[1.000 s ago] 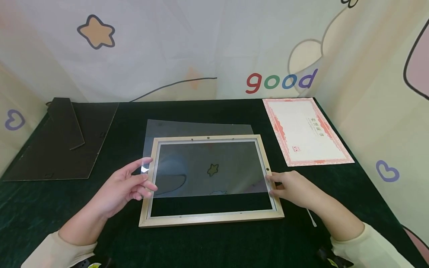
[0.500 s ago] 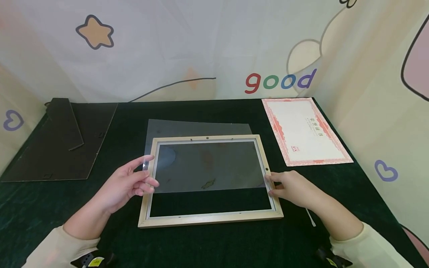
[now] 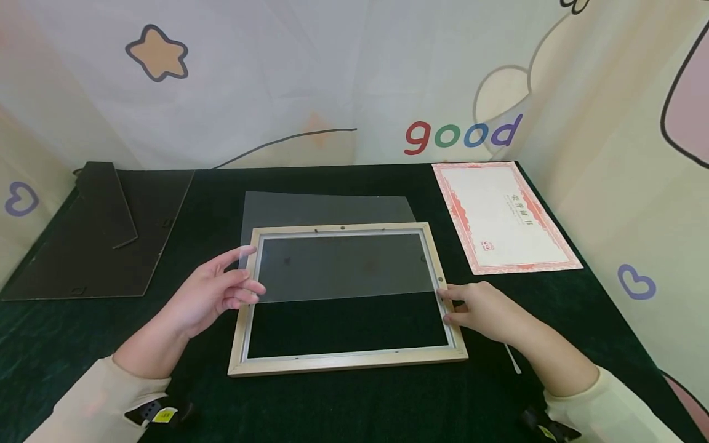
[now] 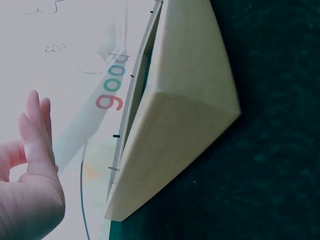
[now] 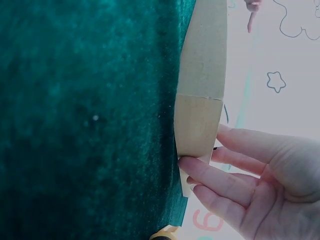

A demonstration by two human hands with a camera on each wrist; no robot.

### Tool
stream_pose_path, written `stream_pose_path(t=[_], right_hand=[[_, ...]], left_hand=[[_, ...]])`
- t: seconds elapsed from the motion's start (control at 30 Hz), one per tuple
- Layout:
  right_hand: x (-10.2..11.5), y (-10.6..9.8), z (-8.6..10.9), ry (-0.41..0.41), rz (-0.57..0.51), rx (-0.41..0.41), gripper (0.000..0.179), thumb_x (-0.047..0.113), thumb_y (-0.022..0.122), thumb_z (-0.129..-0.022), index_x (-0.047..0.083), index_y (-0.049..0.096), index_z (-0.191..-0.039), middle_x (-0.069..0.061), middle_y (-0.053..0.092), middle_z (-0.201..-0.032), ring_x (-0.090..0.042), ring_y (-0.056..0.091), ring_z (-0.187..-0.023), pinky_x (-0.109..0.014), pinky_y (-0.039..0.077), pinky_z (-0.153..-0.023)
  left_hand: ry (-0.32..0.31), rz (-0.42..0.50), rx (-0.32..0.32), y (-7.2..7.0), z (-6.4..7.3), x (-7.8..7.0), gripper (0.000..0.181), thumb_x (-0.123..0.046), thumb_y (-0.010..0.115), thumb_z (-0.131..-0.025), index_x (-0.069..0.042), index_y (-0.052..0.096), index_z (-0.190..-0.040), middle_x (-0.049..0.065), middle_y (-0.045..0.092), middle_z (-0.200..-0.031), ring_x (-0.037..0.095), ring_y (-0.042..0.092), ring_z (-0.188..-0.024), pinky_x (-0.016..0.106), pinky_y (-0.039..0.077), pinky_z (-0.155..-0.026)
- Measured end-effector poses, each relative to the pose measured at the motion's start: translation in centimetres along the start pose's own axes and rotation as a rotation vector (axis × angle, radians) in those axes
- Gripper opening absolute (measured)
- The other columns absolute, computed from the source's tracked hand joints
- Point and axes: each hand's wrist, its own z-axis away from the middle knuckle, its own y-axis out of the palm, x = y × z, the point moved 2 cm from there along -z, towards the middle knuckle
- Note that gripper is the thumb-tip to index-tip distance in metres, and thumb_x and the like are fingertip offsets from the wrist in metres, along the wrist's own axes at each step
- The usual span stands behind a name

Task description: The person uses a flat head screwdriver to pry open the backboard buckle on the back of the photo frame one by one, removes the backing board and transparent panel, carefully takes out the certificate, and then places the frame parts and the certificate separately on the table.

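A light wooden picture frame (image 3: 349, 361) stands in front of me on the dark green cloth. Its left side shows large in the left wrist view. Above it a clear sheet (image 3: 332, 267) spans the opening and sticks out past the far rail, its near edge crossing the middle of the opening. My left hand (image 3: 213, 292) pinches the sheet's left edge between thumb and fingers, just over the frame's left rail. My right hand (image 3: 479, 311) grips the right rail, and its fingers (image 5: 220, 182) wrap the wood in the right wrist view.
A black backing board (image 3: 157, 231) with a folding stand lies at the far left. At the back right is a red-bordered certificate (image 3: 498, 215). A thin white stick-like piece (image 3: 513, 360) lies beneath the right wrist. Printed curtains (image 3: 310, 74) enclose the table.
My left hand has moved slightly up and away with the clear sheet, so its near edge has shifted toward the frame's far rail. The right hand and frame have stayed put.
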Motion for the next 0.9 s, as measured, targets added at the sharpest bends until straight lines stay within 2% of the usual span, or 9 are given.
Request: stream_pose_path(t=[0.17,0.47,0.9], right_hand=[[-0.1,0.0,0.0,-0.005,0.008,0.002,0.043,0.007,0.072,-0.08,-0.005,0.06,-0.119,-0.025,0.06,-0.116,-0.019,0.066,-0.082,-0.02,0.052,-0.061],[-0.1,0.1,0.0,-0.009,0.002,0.01,0.044,0.006,0.072,-0.08,-0.006,0.06,-0.12,-0.025,0.06,-0.116,-0.017,0.065,-0.079,-0.018,0.049,-0.055],[0.0,0.0,0.0,-0.001,-0.015,0.022,0.045,0.006,0.072,-0.08,-0.006,0.058,-0.122,-0.024,0.06,-0.116,-0.014,0.063,-0.076,-0.022,0.047,-0.051]], left_hand=[[-0.011,0.019,-0.02,-0.2,-0.8,-0.4,0.059,-0.017,0.046,-0.099,-0.004,0.014,-0.148,0.005,0.07,-0.091,0.015,0.068,-0.075,0.021,0.052,-0.07],[-0.04,0.053,-0.062,-0.9,-2.7,-1.0,0.053,-0.011,0.039,-0.101,-0.006,0.015,-0.149,0.002,0.07,-0.091,0.011,0.068,-0.077,0.019,0.051,-0.072],[-0.08,-0.006,-0.114,-2.6,-5.4,-1.4,0.056,-0.013,0.04,-0.101,-0.007,0.013,-0.149,-0.003,0.071,-0.089,0.009,0.068,-0.082,0.019,0.05,-0.076]])
